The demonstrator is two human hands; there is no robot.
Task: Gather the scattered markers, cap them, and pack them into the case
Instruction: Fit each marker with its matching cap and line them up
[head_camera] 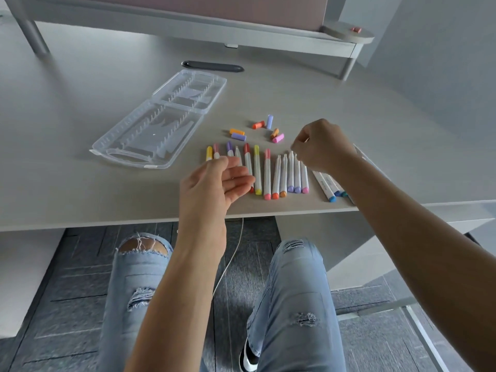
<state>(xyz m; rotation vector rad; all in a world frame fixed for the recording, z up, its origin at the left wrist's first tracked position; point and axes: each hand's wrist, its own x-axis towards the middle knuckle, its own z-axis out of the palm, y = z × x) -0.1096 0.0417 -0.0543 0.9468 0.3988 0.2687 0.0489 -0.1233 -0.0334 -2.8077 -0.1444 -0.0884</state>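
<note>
Several white-barrelled markers [267, 174] lie side by side near the table's front edge, some capped at the far end, some bare-tipped. Several loose caps [269, 130] in orange, lilac, red and pink lie just behind the row. The clear plastic case [158, 124] lies open flat to the left, with nothing in it. My left hand [218, 181] hovers palm-up over the row's left end, fingers relaxed, holding nothing. My right hand [320, 147] hangs above the row's right end with fingers curled; whether it pinches anything is not visible. A few blue and green markers [331, 187] lie under my right wrist.
A dark pen-like object [213, 67] lies behind the case. A raised grey shelf [188, 28] runs along the table's back. The table's front edge [134, 220] is close to the markers. My knees are below it.
</note>
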